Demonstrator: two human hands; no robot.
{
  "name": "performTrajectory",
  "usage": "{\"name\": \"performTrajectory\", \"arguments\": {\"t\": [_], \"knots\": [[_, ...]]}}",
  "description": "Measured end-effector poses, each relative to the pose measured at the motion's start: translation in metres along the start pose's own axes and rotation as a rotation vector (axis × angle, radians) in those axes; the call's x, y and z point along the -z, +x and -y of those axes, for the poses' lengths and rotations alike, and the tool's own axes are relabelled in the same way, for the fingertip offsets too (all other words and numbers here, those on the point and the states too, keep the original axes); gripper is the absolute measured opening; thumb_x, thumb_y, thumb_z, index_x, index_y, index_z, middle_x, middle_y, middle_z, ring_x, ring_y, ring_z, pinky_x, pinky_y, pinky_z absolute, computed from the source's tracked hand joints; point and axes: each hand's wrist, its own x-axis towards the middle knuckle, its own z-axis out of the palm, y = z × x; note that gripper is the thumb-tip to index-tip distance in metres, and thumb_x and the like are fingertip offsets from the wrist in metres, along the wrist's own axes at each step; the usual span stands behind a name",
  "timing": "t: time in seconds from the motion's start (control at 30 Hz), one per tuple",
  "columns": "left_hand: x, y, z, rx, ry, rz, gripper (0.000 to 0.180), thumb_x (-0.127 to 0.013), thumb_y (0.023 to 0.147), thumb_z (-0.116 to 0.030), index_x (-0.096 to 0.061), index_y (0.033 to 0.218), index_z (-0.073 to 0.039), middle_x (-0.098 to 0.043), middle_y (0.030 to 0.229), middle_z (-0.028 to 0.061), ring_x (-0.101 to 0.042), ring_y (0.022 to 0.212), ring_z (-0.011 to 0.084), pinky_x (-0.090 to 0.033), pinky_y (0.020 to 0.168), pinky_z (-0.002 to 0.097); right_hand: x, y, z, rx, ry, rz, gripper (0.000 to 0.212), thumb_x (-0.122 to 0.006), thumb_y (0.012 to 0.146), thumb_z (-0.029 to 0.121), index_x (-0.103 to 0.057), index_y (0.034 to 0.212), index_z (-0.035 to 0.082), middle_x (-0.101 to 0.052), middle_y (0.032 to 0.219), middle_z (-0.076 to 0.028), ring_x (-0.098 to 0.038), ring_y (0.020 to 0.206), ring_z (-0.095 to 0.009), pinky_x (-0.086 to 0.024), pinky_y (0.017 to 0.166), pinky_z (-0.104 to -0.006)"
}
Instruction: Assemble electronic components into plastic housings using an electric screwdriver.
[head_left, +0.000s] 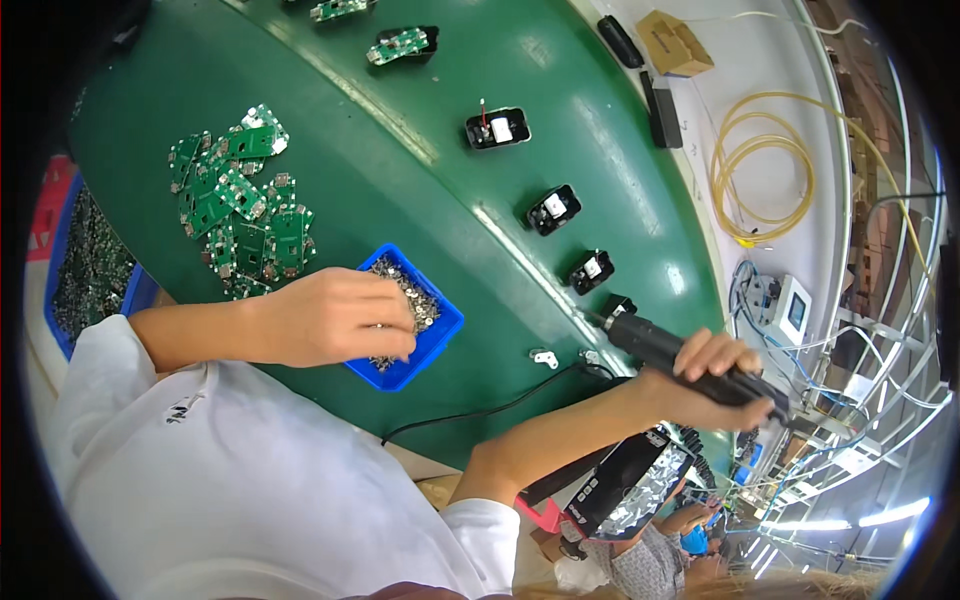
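My left hand (345, 318) reaches over a small blue tray (440, 338) of little metal screws (421, 303). Its fingers curl together at the screws, and what they pinch, if anything, is too small to make out. My right hand (715, 385) is wrapped around a black electric screwdriver (650, 342), raised at the right with its tip toward the green bench. Near that tip, a black housing (618, 305) is partly hidden. A small white part (543, 358) lies on the bench between the tray and the screwdriver.
Green circuit boards (245, 205) lie heaped beyond my left hand. Black housings (553, 210) stand spaced along the green bench (400, 200). A black cable (470, 412) crosses near its front edge. Coiled yellow hose (765, 165) and a cardboard box (676, 45) lie at the far right.
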Motion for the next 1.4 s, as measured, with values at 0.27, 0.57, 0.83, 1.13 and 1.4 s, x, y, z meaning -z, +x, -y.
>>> {"name": "performTrajectory", "arguments": {"t": [0.27,0.57,0.83,1.13,1.4], "knots": [[0.002,0.008,0.001,0.149,-0.266,-0.200,0.022,-0.072,0.073,-0.002,-0.070,0.095,-0.003,-0.070,0.094,0.0085,-0.069,0.083,0.0238,-0.057,0.071,0.0329,-0.080,-0.038,0.014,0.059,0.360,0.327,0.041,-0.066,0.089,0.038,-0.048,0.080,0.002,-0.051,0.058,-0.009,-0.050,0.035,-0.017,-0.050,0.031,-0.0297],[0.005,0.018,-0.026,0.575,-1.066,-0.310,0.015,-0.070,0.082,0.010,-0.071,0.096,0.007,-0.073,0.093,0.0202,-0.074,0.084,0.0272,-0.062,0.075,0.0347,-0.113,-0.056,-0.004,0.137,0.616,0.216,0.036,-0.069,0.087,0.030,-0.046,0.075,0.004,-0.049,0.053,-0.007,-0.048,0.033,-0.014,-0.049,0.028,-0.0291],[0.002,0.031,-0.044,0.882,-1.584,-0.356,0.012,-0.064,0.090,0.006,-0.067,0.101,0.009,-0.071,0.098,0.0211,-0.073,0.090,0.0274,-0.062,0.081,0.0346,-0.101,-0.058,-0.003,0.134,0.684,0.209,0.030,-0.070,0.086,0.013,-0.045,0.077,0.002,-0.052,0.054,-0.012,-0.054,0.035,-0.019,-0.051,0.029,-0.0348],[0.005,0.032,-0.043,1.031,-1.735,-0.247,0.012,-0.061,0.093,0.003,-0.063,0.104,0.007,-0.070,0.100,0.0227,-0.072,0.093,0.0303,-0.062,0.082,0.0382,-0.103,-0.053,-0.005,0.064,0.684,0.284,0.040,-0.070,0.077,0.033,-0.044,0.071,0.004,-0.048,0.050,-0.007,-0.047,0.031,-0.015,-0.049,0.026,-0.0297],[-0.012,0.028,-0.046,0.792,-1.290,-0.612,0.008,-0.068,0.087,0.006,-0.071,0.095,0.005,-0.073,0.095,0.0157,-0.073,0.089,0.0220,-0.059,0.082,0.0298,-0.105,-0.055,-0.012,0.065,0.568,0.271,0.041,-0.067,0.079,0.037,-0.044,0.076,0.004,-0.048,0.053,-0.006,-0.047,0.032,-0.014,-0.050,0.028,-0.0274]]}}
